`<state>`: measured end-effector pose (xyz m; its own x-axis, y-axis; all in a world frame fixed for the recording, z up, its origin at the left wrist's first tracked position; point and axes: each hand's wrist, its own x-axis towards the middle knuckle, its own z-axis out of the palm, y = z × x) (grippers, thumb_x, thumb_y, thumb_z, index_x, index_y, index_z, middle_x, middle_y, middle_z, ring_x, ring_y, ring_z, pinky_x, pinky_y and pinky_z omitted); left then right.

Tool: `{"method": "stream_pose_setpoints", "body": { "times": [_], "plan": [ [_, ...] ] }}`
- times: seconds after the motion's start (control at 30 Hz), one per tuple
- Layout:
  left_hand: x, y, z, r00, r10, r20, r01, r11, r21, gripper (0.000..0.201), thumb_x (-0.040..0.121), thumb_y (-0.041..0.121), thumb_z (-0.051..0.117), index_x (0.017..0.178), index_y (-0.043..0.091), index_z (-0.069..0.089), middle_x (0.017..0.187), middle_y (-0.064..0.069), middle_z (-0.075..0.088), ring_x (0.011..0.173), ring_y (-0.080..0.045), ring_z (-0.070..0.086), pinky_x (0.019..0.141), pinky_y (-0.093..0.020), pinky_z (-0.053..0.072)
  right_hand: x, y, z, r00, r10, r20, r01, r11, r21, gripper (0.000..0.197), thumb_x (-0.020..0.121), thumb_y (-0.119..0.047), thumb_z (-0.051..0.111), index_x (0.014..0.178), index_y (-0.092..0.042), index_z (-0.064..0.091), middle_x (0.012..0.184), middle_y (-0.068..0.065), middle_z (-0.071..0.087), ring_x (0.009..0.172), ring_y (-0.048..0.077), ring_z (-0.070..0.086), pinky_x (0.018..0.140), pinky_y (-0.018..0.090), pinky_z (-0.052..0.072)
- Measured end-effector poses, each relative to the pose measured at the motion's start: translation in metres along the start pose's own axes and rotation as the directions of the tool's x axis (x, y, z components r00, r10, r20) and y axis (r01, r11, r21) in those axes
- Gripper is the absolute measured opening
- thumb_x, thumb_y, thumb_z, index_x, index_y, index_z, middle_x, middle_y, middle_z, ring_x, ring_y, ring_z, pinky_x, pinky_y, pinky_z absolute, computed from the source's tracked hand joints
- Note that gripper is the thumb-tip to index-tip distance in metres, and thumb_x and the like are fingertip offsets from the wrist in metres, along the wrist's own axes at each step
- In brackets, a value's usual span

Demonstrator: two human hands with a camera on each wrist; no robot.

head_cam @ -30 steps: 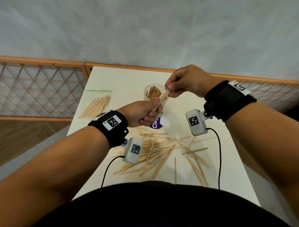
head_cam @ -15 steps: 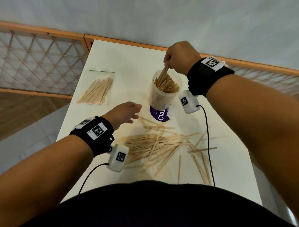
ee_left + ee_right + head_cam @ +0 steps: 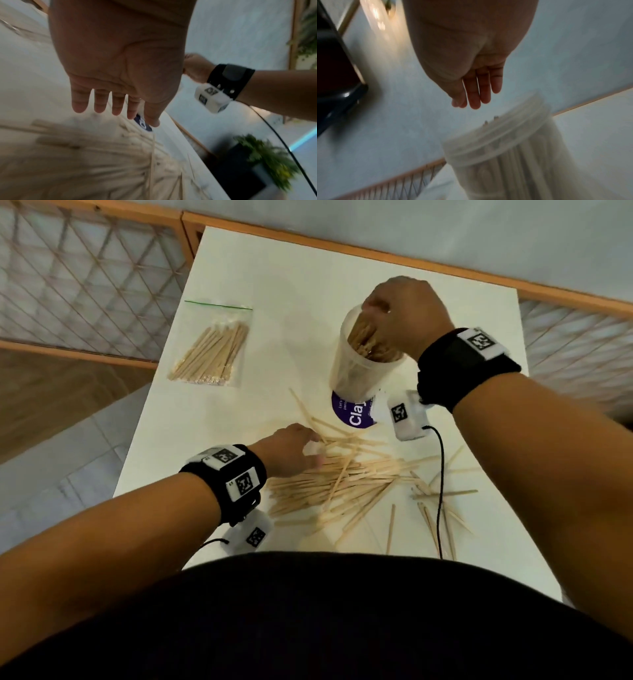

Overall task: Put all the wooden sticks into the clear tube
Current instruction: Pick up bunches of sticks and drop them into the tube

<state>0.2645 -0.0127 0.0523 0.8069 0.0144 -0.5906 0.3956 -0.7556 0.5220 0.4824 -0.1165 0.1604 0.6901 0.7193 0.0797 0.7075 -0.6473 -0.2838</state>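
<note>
Standing upright on table [image 3: 260,268], far middle: clear tube [image 3: 356,371], purple label at base, packed with sticks on end. Two stick tips poking just above rim in right wrist view, tube [image 3: 496,136] blurred there.

Lying flat at far left of table: zip bag [image 3: 212,347], green seal strip, holding a bundle of sticks, well apart from tube.

Lying loose on table, near side of tube: pile [image 3: 339,481] of sticks, criss-crossed, farthest ones reaching tube's base. More strays lying to the right of pile, cable trailing across them.

Hovering over tube mouth: right hand [image 3: 406,316], knuckles up in head view. Showing in right wrist view: right hand [image 3: 471,65] with fingers [image 3: 485,92] straight and together, pointing down just above rim, carrying nothing, not touching tube.

Reaching low over left edge of pile: left hand [image 3: 287,450], fingertips at the sticks; contact too blurred to tell. Showing in left wrist view: left hand [image 3: 118,65], palm wide, fingers [image 3: 99,101] spread and straight, gripping nothing, pile blurred below.

Hands well apart, tube between and beyond.
</note>
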Motion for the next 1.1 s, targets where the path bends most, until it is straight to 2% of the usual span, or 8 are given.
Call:
{"method": "stream_pose_setpoints", "body": {
  "times": [0.1,0.2,0.3,0.43,0.6,0.8,0.97,1.1],
  "plan": [
    [0.003,0.001,0.025,0.999,0.042,0.029,-0.046,0.983,0.176,0.086,0.082,0.064,0.056,0.149,0.023,0.021,0.157,-0.004,0.016,0.143,-0.028,0.013,0.116,-0.044,0.02,-0.044,0.02,-0.015,0.978,0.057,-0.201,-0.029,0.99,0.14,0.025,0.09,-0.028,0.052,0.098,-0.013,0.071,0.099,0.005,0.069,0.095,0.02,0.06,0.084,0.027,0.042],
    [0.001,0.004,0.046,0.997,0.068,0.038,-0.077,0.929,0.362,0.109,0.071,0.077,0.053,0.151,0.026,-0.001,0.16,-0.003,-0.004,0.146,-0.031,-0.001,0.116,-0.054,0.014,-0.099,0.052,-0.003,0.959,0.17,-0.228,-0.123,0.971,0.205,0.025,0.091,-0.029,0.055,0.097,-0.01,0.07,0.097,0.008,0.068,0.094,0.022,0.06,0.083,0.027,0.042],
    [-0.004,0.007,0.059,0.997,-0.002,0.079,-0.033,0.902,0.43,0.123,0.065,0.083,0.053,0.147,0.031,-0.022,0.157,-0.002,-0.024,0.145,-0.033,-0.016,0.112,-0.064,0.002,-0.161,0.096,0.029,0.953,0.303,-0.027,-0.292,0.936,0.195,0.033,0.093,-0.036,0.058,0.113,-0.011,0.067,0.114,0.01,0.065,0.11,0.026,0.057,0.096,0.033,0.043],
    [-0.012,0.001,0.075,0.996,-0.046,0.071,0.012,0.905,0.426,0.132,0.058,0.087,0.054,0.141,0.034,-0.034,0.151,0.0,-0.038,0.14,-0.033,-0.031,0.103,-0.072,-0.009,-0.244,0.134,0.067,0.813,0.456,0.361,-0.481,0.876,-0.022,0.071,0.09,-0.057,0.048,0.148,-0.02,0.031,0.156,0.007,0.027,0.145,0.027,0.02,0.118,0.044,0.017],
    [-0.021,-0.014,0.096,0.997,-0.058,-0.045,0.071,0.915,0.396,0.138,0.05,0.092,0.052,0.134,0.037,-0.041,0.147,0.0,-0.044,0.136,-0.032,-0.038,0.099,-0.073,-0.014,-0.326,0.129,0.087,0.717,0.578,0.389,-0.592,0.8,-0.096,0.102,0.079,-0.078,0.037,0.153,-0.022,-0.006,0.159,0.003,-0.019,0.145,0.022,-0.021,0.116,0.053,-0.011],
    [-0.025,-0.009,0.112,0.996,-0.013,-0.093,0.046,0.93,0.365,0.136,0.05,0.092,0.05,0.138,0.035,-0.038,0.148,0.002,-0.043,0.134,-0.03,-0.041,0.102,-0.069,-0.019,-0.377,0.111,0.115,0.775,0.436,0.458,-0.399,0.899,-0.182,0.123,0.057,-0.096,0.006,0.145,-0.018,-0.028,0.152,0.01,-0.035,0.139,0.026,-0.035,0.112,0.055,-0.019],
    [-0.015,0.014,0.125,0.992,-0.014,-0.129,0.056,0.945,0.323,0.134,0.054,0.089,0.053,0.142,0.033,-0.033,0.15,0.003,-0.04,0.136,-0.029,-0.039,0.102,-0.066,-0.021,-0.345,0.101,0.13,0.828,0.395,0.397,-0.359,0.918,-0.165,0.111,0.07,-0.088,0.018,0.146,-0.02,-0.027,0.153,0.01,-0.033,0.141,0.029,-0.031,0.113,0.057,-0.015],
    [-0.004,0.032,0.132,0.986,-0.01,-0.166,0.061,0.951,0.303,0.117,0.071,0.081,0.046,0.146,0.028,-0.027,0.154,0.001,-0.032,0.141,-0.032,-0.029,0.107,-0.062,-0.017,-0.313,0.088,0.137,0.85,0.349,0.395,-0.329,0.937,-0.12,0.107,0.078,-0.081,0.032,0.148,-0.021,-0.022,0.156,0.01,-0.027,0.143,0.028,-0.027,0.114,0.057,-0.013]
  ]
}}
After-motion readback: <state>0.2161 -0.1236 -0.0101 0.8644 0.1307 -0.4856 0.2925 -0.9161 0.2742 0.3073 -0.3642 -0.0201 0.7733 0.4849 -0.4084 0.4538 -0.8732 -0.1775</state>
